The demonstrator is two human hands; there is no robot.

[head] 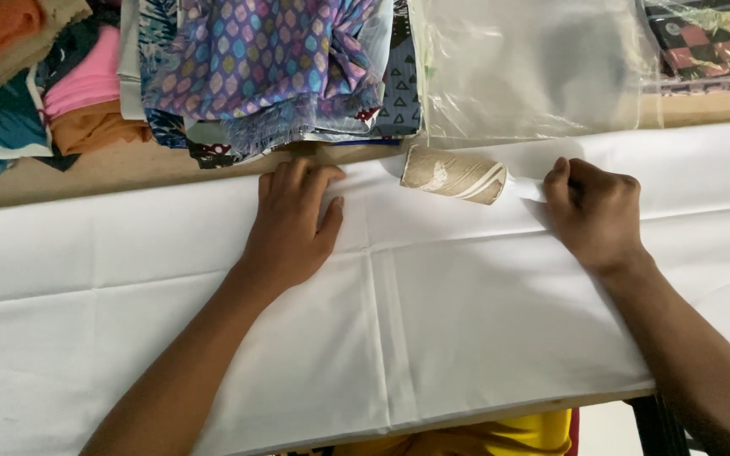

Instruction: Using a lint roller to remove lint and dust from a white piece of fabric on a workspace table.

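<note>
I see the left hand (pixel 291 221) flat, fingers spread, pressing the white cloth (pixel 433 338) near the tabletop's far edge. Right hand (pixel 595 213) curled shut, pinching the cloth just beside a brown cardboard tube (pixel 454 175) lying on it. Folded printed fabrics (pixel 255 67) and a clear plastic bag (pixel 534 67) sit along the far edge.

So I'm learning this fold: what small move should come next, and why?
Probably draw the right hand rightward, pulling the white strip off the cardboard roll along the white cloth edge, since the left hand already pins the cloth flat.
</note>
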